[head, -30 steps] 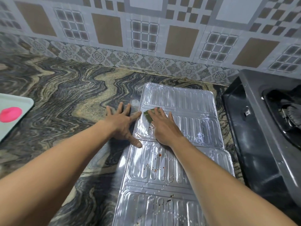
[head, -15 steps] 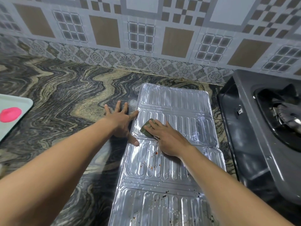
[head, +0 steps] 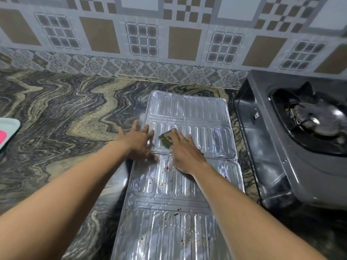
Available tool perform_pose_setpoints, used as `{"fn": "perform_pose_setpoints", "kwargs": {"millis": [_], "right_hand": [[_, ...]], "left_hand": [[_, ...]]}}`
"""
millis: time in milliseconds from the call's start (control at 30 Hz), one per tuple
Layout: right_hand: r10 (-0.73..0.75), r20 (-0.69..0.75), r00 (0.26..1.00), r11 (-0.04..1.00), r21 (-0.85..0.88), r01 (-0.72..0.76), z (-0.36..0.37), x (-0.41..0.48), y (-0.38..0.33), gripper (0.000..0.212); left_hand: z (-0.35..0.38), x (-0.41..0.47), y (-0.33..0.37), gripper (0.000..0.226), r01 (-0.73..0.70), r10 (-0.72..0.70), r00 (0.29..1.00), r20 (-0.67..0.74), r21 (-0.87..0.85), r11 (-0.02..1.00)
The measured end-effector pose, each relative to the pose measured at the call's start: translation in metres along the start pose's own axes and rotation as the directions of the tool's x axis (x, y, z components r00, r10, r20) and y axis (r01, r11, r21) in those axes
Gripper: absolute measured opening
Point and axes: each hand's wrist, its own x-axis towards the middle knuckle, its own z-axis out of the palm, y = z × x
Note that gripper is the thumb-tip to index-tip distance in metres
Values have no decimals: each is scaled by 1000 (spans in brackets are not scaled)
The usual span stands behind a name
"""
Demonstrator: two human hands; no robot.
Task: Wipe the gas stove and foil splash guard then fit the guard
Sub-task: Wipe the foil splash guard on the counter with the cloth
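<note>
Compared with a second ago the right hand [head: 185, 152] has slid its green scouring pad [head: 165, 137] a bit left and nearer on the second panel, and the left hand [head: 138, 141] has crept right so its thumb side now overlaps the guard's left edge; it looks blurred. The surface [head: 62, 117] is swirly dark marble-pattern stone, backed by a patterned tile wall [head: 184, 42], with a pale tray [head: 9, 128] at the far left edge. The foil splash guard [head: 187, 184] lies flat and unfolded, running from near the wall toward the camera, with reddish-brown specks on its nearer panels. Right-hand fingers [head: 175, 135] are flat, pressing down on the pad rather than wrapping it. Left-hand fingers [head: 134, 126] are spread open, palm down. The grey gas stove [head: 277, 147] sits just right of the guard.
</note>
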Motion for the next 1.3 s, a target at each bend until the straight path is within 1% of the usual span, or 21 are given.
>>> {"fn": "perform_pose_setpoints", "kwargs": {"millis": [67, 133, 233, 367, 567, 733, 800, 900, 967, 1067, 1200, 1300], "right_hand": [[-46, -18, 999, 999, -12, 46, -6, -4, -2, 90], [-58, -58, 997, 998, -38, 55, -11, -6, -1, 83], [7, -57, 998, 997, -81, -11, -15, -5, 11, 74], [115, -43, 992, 988, -97, -119, -24, -7, 28, 70], [223, -76, 972, 971, -69, -228, -33, -12, 51, 61], [283, -133, 950, 958, -10, -287, -36, -19, 57, 77], [295, -146, 944, 954, -6, -299, -37, -19, 59, 75], [326, -132, 936, 945, 4, -328, -39, -18, 63, 64], [348, -123, 929, 935, -27, -354, -40, -19, 65, 62], [396, -111, 912, 913, -59, -403, -41, -23, 65, 63], [478, -101, 873, 873, -57, -484, -43, -28, 66, 68], [493, -125, 861, 861, -70, -503, -41, -28, 65, 72]], "left_hand": [[8, -1, -2, 118, -1, 1, 1000, -11, 33, 999], [11, -1, -3, 118, 1, 0, 1000, -28, 42, 999], [9, -2, 0, 118, -11, 13, 999, -36, 68, 998], [9, -3, 2, 117, 5, -5, 999, -33, 27, 1000], [8, -2, 3, 118, 25, -25, 999, -20, 17, 1000], [7, -2, 5, 118, 45, -45, 999, -12, 27, 999], [7, -1, 6, 119, 53, -53, 999, -7, 46, 998], [6, 0, 7, 120, 64, -65, 998, 5, 71, 995], [6, 1, 7, 120, 69, -70, 998, 4, 92, 993], [7, 0, 7, 120, 71, -72, 997, 2, 102, 992], [7, 0, 7, 122, 72, -73, 997, 6, 118, 990], [6, 0, 8, 121, 71, -71, 997, -4, 129, 989]]}}
